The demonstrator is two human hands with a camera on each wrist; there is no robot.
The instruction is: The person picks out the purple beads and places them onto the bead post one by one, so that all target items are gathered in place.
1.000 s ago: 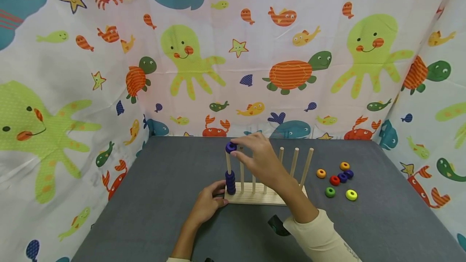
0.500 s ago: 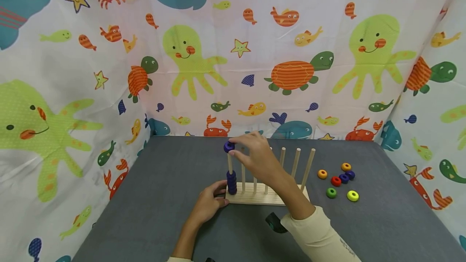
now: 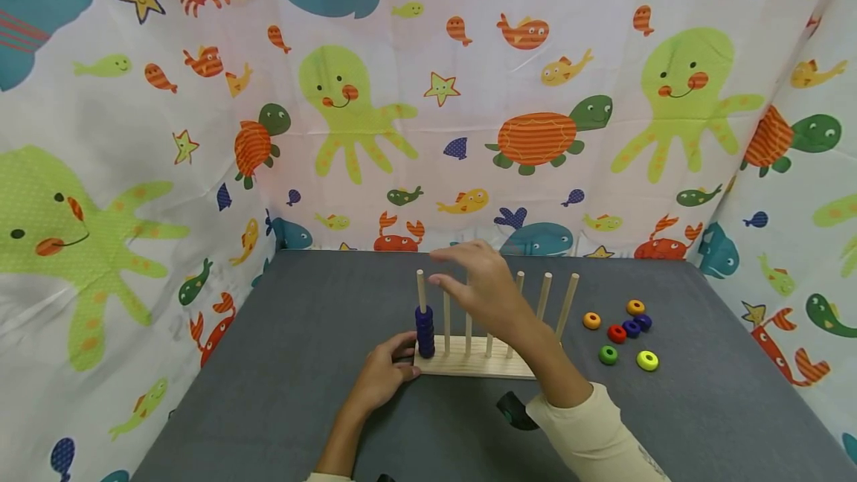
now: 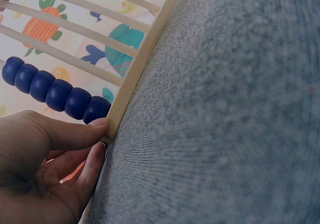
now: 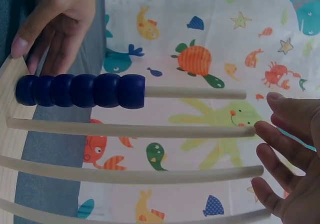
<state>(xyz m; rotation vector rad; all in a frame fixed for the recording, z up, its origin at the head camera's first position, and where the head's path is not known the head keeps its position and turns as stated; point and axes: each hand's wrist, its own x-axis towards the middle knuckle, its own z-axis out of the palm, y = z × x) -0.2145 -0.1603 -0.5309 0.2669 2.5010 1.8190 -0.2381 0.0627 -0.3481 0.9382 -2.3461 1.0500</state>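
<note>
A wooden peg stand (image 3: 475, 367) with several upright pegs rests on the grey table. Dark blue ring beads (image 3: 425, 333) are stacked on its leftmost peg, whose upper part is bare. My left hand (image 3: 380, 376) grips the left end of the base; in the left wrist view the thumb (image 4: 80, 134) lies on the base's corner beside the lowest bead. My right hand (image 3: 485, 288) hovers by the peg tops, thumb and fingers apart with nothing between them. From the right wrist, the bare tip of the leftmost peg (image 5: 200, 93) points toward these fingers.
Right of the stand lie loose beads: two orange (image 3: 634, 307), two blue, one red (image 3: 617, 333), one green (image 3: 608, 354) and one yellow (image 3: 647, 361). A sea-animal curtain (image 3: 375, 132) hangs behind and at both sides. A dark strap-like object (image 3: 515, 411) sits at the right cuff.
My right hand has let go of a blue bead, which has dropped down the leftmost peg onto the stack. The fingers have drawn slightly right. My left hand stays on the base.
</note>
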